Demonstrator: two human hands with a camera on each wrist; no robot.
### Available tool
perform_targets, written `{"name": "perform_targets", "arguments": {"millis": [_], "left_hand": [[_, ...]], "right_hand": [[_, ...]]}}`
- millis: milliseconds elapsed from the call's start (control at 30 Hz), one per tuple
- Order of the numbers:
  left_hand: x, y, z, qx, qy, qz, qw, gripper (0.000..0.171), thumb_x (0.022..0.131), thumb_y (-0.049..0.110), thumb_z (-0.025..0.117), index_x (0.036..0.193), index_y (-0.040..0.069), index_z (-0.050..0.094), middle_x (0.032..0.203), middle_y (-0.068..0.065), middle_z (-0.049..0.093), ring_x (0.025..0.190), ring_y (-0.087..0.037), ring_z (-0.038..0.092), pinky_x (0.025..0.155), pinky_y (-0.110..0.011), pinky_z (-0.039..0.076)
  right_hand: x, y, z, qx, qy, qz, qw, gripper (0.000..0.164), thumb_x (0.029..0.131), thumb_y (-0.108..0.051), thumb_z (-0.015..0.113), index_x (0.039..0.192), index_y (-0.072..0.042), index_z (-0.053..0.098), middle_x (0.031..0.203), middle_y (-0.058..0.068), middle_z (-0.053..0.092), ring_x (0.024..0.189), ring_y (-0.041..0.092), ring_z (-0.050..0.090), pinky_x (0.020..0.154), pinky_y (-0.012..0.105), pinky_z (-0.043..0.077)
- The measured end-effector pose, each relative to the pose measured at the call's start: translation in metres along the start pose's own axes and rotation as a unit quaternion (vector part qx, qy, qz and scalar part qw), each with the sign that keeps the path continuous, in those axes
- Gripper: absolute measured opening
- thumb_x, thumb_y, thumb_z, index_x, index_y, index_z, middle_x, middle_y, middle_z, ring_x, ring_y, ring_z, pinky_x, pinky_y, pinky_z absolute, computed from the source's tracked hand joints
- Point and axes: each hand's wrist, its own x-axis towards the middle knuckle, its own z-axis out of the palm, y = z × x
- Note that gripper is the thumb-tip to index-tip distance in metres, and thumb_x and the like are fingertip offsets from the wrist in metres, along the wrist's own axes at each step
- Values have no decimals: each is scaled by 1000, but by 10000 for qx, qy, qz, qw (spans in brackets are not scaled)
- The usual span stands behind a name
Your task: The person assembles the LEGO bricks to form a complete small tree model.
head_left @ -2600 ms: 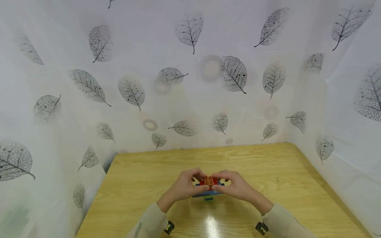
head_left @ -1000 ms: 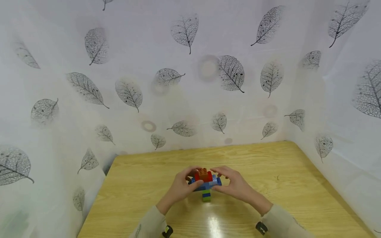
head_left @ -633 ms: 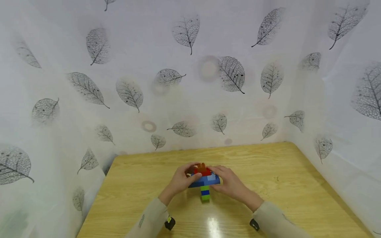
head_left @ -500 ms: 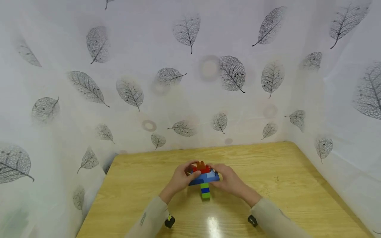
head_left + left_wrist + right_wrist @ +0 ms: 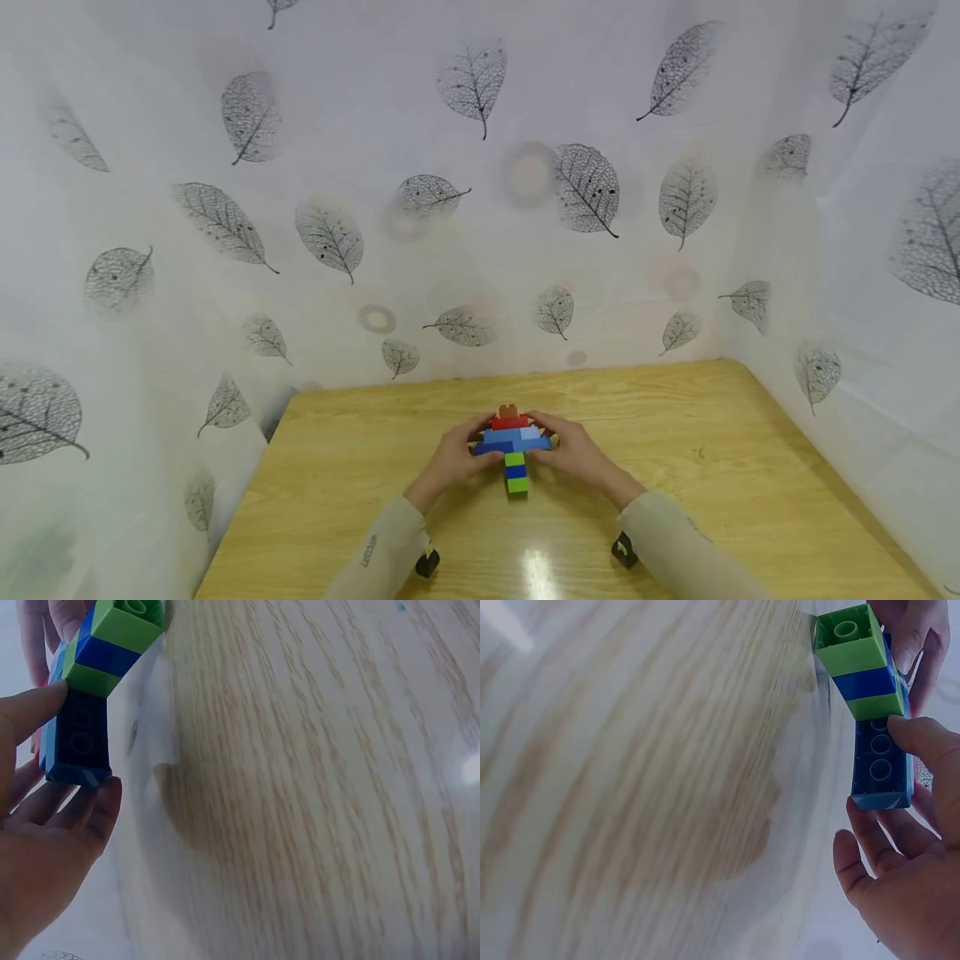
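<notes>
A tree-shaped build of toy bricks is held between both hands in the head view. An orange brick tops it, above red and blue rows that widen downward. Its narrow stem is green, blue and green. My left hand grips the left end of the blue row, thumb in front and fingers behind. On the other end, my right hand holds in the same way. Both wrist views show the hollow underside of the blue row and the green stem brick's open bottom.
The wood-grain table lies beneath the hands. A white curtain with leaf prints stands behind it and along both sides. Black wrist devices sit at both cuffs.
The build has tilted back, so its front face and whole stem now show instead of the top studs. The right hand first loosened, then closed on the right end of the blue row.
</notes>
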Motion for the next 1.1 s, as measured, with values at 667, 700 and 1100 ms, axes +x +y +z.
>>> {"name": "perform_targets", "arguments": {"millis": [667,700,1100], "left_hand": [[2,-15,7,188,204,-460,9986,60,101,27,73,153,3,53,150,-19,61,136,-35,59,114,-55,46],[2,-15,7,180,219,-455,9986,60,101,27,73,153,3,53,149,-19,61,136,-35,59,114,-55,46],[-1,-5,-11,905,621,-380,9932,66,103,42,67,155,4,50,149,-23,59,138,-43,55,116,-60,42]], "right_hand": [[12,12,8,281,-356,512,9977,64,98,-23,77,153,-3,52,141,17,66,131,35,61,113,57,46],[12,12,8,262,-341,508,9978,63,98,-23,77,153,-3,53,141,17,66,131,34,62,113,57,46],[17,5,-15,36,-212,517,9984,63,100,-33,74,151,-3,54,142,17,65,115,28,63,94,46,55]]}}
